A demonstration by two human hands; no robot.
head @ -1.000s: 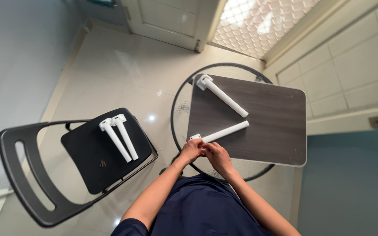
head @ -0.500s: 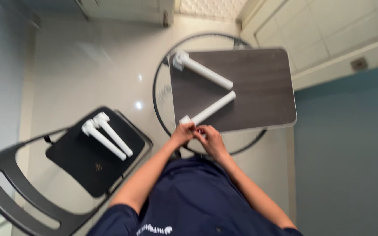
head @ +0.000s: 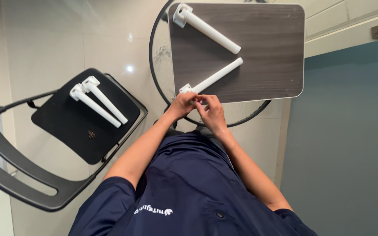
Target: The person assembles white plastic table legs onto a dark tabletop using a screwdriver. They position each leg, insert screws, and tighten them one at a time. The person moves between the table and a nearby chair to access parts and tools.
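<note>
A dark wood-grain board [head: 263, 48] with a white edge lies on a round glass table [head: 160, 57]. Two white tube legs with square end brackets lie on it: one [head: 206, 28] at the far side, one [head: 217, 75] nearer me. My left hand [head: 181, 105] and my right hand [head: 211, 111] meet at the near leg's bracket end by the board's near corner. Fingers of both hands are curled around the bracket or something small there; what exactly they pinch is hidden.
A black folding chair [head: 53, 140] stands to the left on the pale tiled floor, with two more white legs [head: 97, 102] lying on its seat. A blue wall [head: 351, 144] is on the right. My dark blue shirt fills the lower frame.
The view has shifted and tilted as my head moved; the board now sits higher and more to the right. My hands stay together at the near leg's bracket.
</note>
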